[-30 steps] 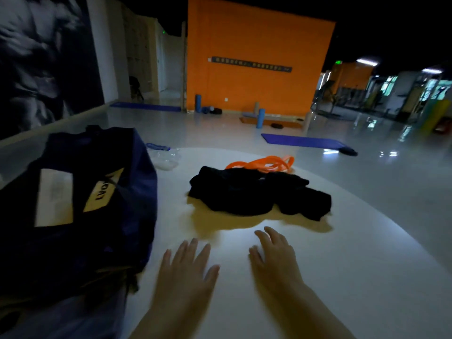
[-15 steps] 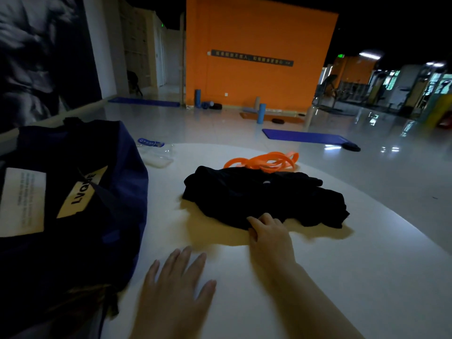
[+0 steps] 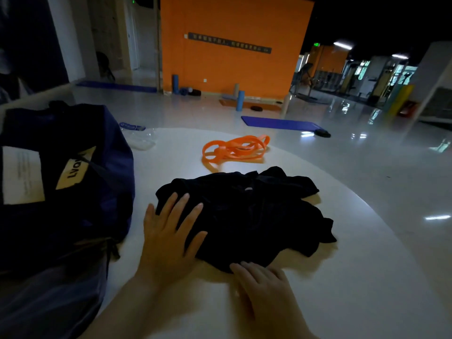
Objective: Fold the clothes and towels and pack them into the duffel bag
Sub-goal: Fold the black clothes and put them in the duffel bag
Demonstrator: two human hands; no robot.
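Observation:
A crumpled black garment [image 3: 247, 214] lies in a heap on the round white table [image 3: 342, 277]. My left hand [image 3: 168, 231] lies flat with spread fingers on the garment's left edge. My right hand [image 3: 264, 287] rests on the table at the heap's near edge, with the fingertips touching the cloth. A dark navy duffel bag [image 3: 61, 182] with a white label and a tag stands at the left of the table, close to my left hand.
An orange resistance band [image 3: 234, 149] lies coiled beyond the garment. A clear plastic bottle [image 3: 139, 138] lies behind the bag. The table's curved edge runs along the right. Beyond it are a glossy gym floor, a blue mat [image 3: 278, 123] and foam rollers.
The garment now lies nearer to me, apart from the orange band. My left hand moved forward from the bare table onto the cloth. My right hand stays at its near edge.

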